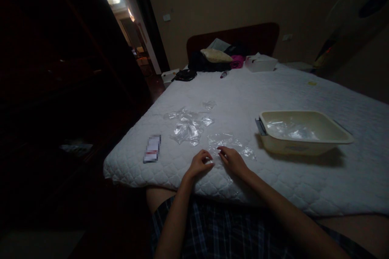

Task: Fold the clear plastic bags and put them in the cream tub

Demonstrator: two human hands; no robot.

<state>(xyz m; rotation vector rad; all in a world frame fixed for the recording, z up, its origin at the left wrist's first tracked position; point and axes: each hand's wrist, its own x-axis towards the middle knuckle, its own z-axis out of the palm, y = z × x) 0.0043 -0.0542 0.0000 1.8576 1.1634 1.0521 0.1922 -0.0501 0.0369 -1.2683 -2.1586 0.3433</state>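
Observation:
My left hand [200, 163] and my right hand [233, 160] are close together above the near edge of the bed, thumbs and fingertips curled toward each other. Thin clear plastic shows faintly between and below them, seemingly a small plastic bag [229, 176] pinched in the fingers; its outline is hard to make out. Just beyond my right hand, several clear plastic bags [225, 139] lie flat on the quilted sheet. A larger loose heap of plastic bags [187, 127] spreads farther off to the left.
A cream plastic basin [304, 145] with grey handles stands at right, clear plastic inside. At left lies a phone [152, 148]. A white box [261, 63], a pillow [216, 55] and a black bag [185, 75] sit at the far end. A fan [361, 20] stands at right.

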